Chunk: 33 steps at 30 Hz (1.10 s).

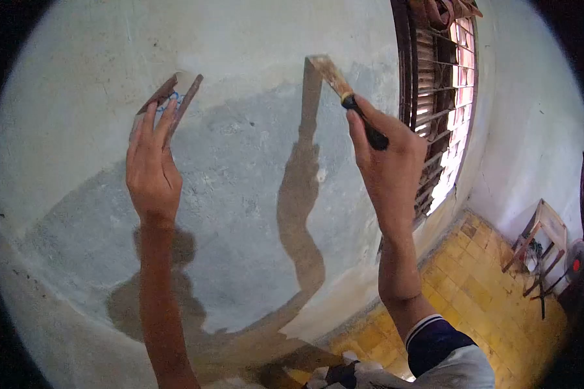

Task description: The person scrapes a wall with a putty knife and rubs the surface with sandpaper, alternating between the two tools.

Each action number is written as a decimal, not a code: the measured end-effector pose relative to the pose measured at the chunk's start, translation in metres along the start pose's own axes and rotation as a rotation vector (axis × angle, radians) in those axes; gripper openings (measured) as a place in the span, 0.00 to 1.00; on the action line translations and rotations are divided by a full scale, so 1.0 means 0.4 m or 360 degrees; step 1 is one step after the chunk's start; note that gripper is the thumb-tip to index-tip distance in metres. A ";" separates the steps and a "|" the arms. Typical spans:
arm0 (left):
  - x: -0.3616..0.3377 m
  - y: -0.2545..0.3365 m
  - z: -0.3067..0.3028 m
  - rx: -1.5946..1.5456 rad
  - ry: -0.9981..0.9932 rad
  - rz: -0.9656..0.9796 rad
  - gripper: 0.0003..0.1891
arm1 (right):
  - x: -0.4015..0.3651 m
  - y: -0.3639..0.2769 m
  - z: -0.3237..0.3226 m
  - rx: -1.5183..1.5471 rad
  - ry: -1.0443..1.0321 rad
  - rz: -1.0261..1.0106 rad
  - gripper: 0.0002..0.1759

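My right hand is wrapped around the black handle of a putty knife. Its stained, pale blade points up and left at the wall, near the upper edge of a grey patch. Farther left, my left hand has its fingers stretched upward over a curled sheet that looks like sandpaper. Brown edges of this sheet stand up on both sides of the fingers, with blue print between them. The palm side of that hand is hidden.
A window with a dark frame and bars is right of my right hand. Yellow floor tiles lie below. In the far right corner stand a wooden chair and what looks like a fan. Shadows of my arms fall across the wall.
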<state>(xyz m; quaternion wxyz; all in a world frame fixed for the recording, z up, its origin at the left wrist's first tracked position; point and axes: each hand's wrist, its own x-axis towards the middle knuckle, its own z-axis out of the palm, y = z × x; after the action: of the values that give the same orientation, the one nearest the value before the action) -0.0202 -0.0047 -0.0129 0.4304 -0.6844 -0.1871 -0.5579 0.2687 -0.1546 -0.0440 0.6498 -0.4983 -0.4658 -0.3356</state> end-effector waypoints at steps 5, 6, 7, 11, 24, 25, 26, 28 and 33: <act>-0.003 0.001 0.000 0.0046 -0.0026 0.0001 0.19 | -0.001 -0.031 -0.045 0.0076 -0.0039 0.0223 0.12; -0.002 0.002 -0.002 0.0040 -0.0029 0.0011 0.19 | -0.011 -0.024 -0.054 0.0176 -0.0009 0.0246 0.13; 0.000 0.002 -0.002 0.0036 -0.0028 0.0019 0.19 | -0.013 -0.017 -0.040 0.0128 -0.0041 0.0212 0.13; -0.002 -0.003 0.004 0.0010 0.0012 0.0045 0.19 | -0.006 0.006 0.016 0.0029 0.0015 0.0054 0.13; 0.003 0.012 -0.007 -0.0003 -0.0038 0.0021 0.20 | -0.015 -0.026 -0.053 0.0014 -0.0144 0.0171 0.15; 0.007 0.011 -0.008 0.0000 -0.0044 0.0016 0.20 | -0.018 -0.031 -0.064 0.0077 -0.0122 0.0203 0.14; 0.007 0.007 -0.008 0.0005 -0.0049 0.0014 0.20 | -0.025 -0.022 -0.059 0.0119 0.0014 0.0135 0.14; -0.002 0.005 -0.007 0.0012 -0.0064 0.0002 0.20 | -0.010 -0.023 -0.028 0.0031 -0.0115 0.0189 0.14; 0.005 0.012 -0.009 -0.0013 -0.0035 -0.0012 0.20 | -0.006 -0.033 -0.044 -0.0038 -0.0155 0.0192 0.14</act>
<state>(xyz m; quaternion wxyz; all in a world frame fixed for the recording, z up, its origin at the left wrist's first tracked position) -0.0183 -0.0108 -0.0127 0.4235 -0.6916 -0.1921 -0.5526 0.2606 -0.1751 -0.0429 0.6395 -0.5489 -0.4618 -0.2767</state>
